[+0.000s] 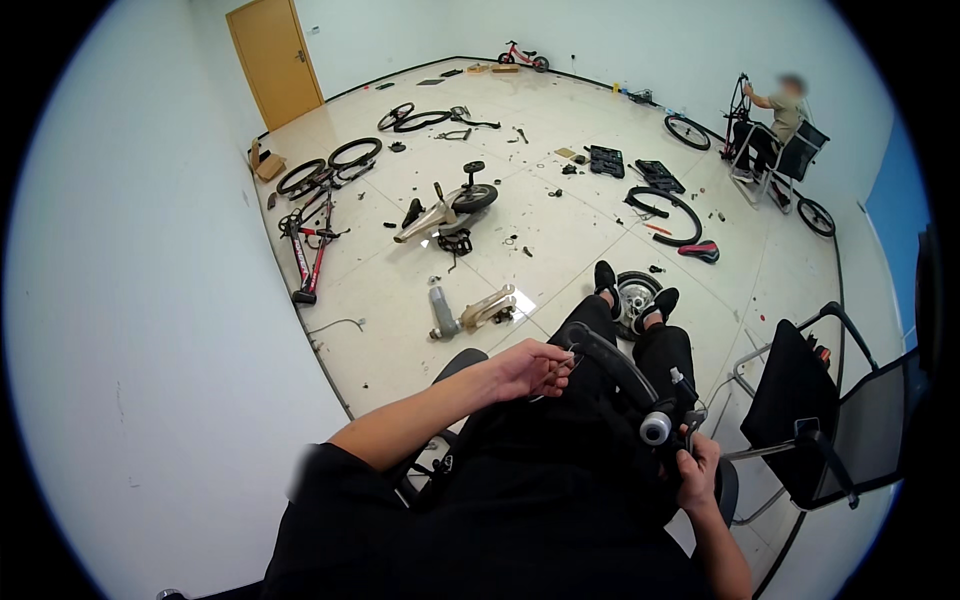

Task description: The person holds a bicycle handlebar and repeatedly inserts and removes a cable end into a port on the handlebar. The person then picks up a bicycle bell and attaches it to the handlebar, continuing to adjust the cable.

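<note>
The person sits with a curved black bar (615, 365) over the lap, its far end above the thighs and a round silver cap (655, 429) near its lower end. The left hand (535, 370) is at the far end, thumb and fingertips pinched on a thin piece (572, 357), too small to make out. The right hand (697, 470) is wrapped around the bar's lower end beside a lever (693, 420); what lies under the fingers is partly hidden.

A small wheel (637, 297) lies on the floor (565, 235) between the person's shoes. Ahead and to the left, a grey tube (440, 308) touches or nearly touches a gold part (487, 311); beyond them lies a pale frame (430, 222) with a black wheel (475, 198) beside it. By the left wall is a red and black frame (308, 258), with tyred wheels (355, 153) and a box (267, 163) farther back.

On the right, a black and red saddle (700, 251) lies just beside a tyre (675, 218), with two tool cases (605, 161) beyond. A black chair (790, 405) stands near the right hand. Farther off, a co-worker (786, 108) sits holding a dark bike part (739, 100).
</note>
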The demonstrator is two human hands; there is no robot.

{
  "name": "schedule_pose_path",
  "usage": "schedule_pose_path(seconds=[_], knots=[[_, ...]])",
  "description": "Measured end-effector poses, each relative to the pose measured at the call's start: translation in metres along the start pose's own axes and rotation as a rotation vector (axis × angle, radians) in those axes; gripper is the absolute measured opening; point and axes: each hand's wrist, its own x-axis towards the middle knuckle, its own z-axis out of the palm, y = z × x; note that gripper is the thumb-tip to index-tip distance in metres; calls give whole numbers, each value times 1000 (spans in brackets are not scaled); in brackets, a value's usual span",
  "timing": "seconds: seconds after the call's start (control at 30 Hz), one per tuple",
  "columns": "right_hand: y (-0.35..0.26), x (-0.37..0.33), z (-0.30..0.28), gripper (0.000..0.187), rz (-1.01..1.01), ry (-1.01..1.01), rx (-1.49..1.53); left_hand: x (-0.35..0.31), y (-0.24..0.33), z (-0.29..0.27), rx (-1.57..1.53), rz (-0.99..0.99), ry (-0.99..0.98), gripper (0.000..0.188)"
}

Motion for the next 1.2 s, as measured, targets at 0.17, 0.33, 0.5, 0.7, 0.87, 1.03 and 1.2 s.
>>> schedule_pose_path(seconds=[0.17,0.33,0.5,0.7,0.87,1.03,1.2], knots=[[-6,0,2,53,16,10,86,-2,2,3,11,-3,-1,14],[-8,0,3,45,37,21,156,-2,2,2,10,-10,50,14],[-6,1,1,31,151,37,145,-3,2,6,40,-14,99,15],[-5,1,-1,36,164,-6,191,-2,2,4,25,-13,101,15],[-3,1,-1,57,81,-64,168,0,0,3,6,-22,84,14],[-10,2,-1,56,151,-90,221,0,-1,3,7,-18,107,13],[-16,4,-1,43,202,-64,286,2,-3,0,-32,-28,85,12]])
